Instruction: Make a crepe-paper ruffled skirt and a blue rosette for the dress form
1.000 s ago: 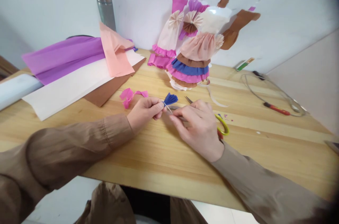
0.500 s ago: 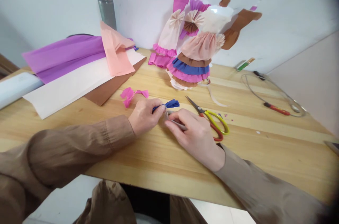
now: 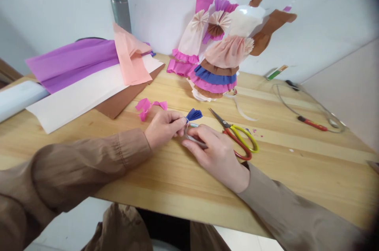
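My left hand (image 3: pixel 166 127) pinches a small pleated piece of blue crepe paper (image 3: pixel 194 114) at its gathered middle; one fanned end sticks out to the right. Round the pinch runs a thin pale strand, which looks like tape or thread, leading to a roll of tape (image 3: pixel 195 140). My right hand (image 3: pixel 216 152) is closed around that roll and partly hides it. Just right of my right hand lie scissors (image 3: pixel 233 130) with yellow and red handles, blades apart a little. A curled pink paper scrap (image 3: pixel 148 108) rests behind my left hand.
Purple crepe paper (image 3: pixel 77 59), white, peach and brown sheets lie at the left, before a grey thermos (image 3: pixel 119 6). Several mannequins in paper dresses (image 3: pixel 226 51) stand at the back. A corded red-handled tool (image 3: pixel 314 123) and a green-labelled item (image 3: pixel 277 72) are at the right.
The blue paper's visible end has turned upward and fanned out wider. My left hand has shifted slightly right with it, and the view has moved a little.
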`<action>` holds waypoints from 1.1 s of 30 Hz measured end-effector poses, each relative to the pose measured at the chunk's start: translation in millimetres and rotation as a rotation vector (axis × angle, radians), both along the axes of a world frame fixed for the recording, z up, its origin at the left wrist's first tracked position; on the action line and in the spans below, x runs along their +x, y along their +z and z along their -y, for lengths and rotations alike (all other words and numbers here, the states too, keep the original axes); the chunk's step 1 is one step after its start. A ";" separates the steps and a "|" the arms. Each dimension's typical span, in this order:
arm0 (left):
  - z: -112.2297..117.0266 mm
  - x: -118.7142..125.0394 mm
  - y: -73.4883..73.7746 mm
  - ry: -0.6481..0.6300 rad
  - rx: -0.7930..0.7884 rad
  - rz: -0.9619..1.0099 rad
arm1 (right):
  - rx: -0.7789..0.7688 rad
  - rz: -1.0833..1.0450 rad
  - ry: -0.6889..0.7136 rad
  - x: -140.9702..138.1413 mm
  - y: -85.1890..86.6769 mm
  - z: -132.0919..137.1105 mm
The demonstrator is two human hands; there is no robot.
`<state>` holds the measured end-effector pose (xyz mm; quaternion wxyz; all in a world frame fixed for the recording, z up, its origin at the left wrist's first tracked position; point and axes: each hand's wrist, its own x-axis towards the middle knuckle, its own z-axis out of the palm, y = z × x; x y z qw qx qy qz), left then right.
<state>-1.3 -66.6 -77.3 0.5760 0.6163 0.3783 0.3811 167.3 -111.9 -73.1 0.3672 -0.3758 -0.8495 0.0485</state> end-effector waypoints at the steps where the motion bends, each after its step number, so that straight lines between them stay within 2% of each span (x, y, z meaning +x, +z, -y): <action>1: -0.3 -0.1 -0.3 -0.004 -0.007 0.011 | -0.005 -0.009 0.010 -0.2 -0.6 0.5; 5: -3.7 -0.9 -2.9 0.013 -0.030 0.093 | 0.009 0.006 0.054 0.6 -5.5 1.5; 10: -7.5 -3.4 -5.7 0.034 -0.057 0.168 | 0.076 0.053 0.019 6.1 -11.4 0.0; 14: -10.2 -5.2 -5.9 -0.034 -0.103 0.294 | 0.068 0.041 0.033 11.4 -9.9 0.8; 17: -12.8 -5.6 -6.4 -0.093 -0.168 0.376 | -0.069 -0.082 0.088 13.2 -7.8 1.9; 20: -14.1 -5.8 -7.5 -0.156 -0.216 0.397 | -0.331 -0.310 0.104 13.7 -7.9 0.8; 23: -14.0 -7.1 -8.2 -0.212 -0.214 0.369 | -0.543 -0.507 0.063 14.4 -9.6 -2.4; 26: -14.4 -9.3 -7.6 -0.301 -0.123 0.317 | -0.643 -0.630 0.034 14.5 -9.2 -5.2; 28: -15.2 -10.8 -5.8 -0.371 -0.012 0.264 | -0.645 -0.646 0.039 14.1 -7.4 -6.2; 33: -14.4 -11.4 1.0 -0.453 0.442 0.088 | -0.587 -0.657 0.087 14.2 -2.7 -6.5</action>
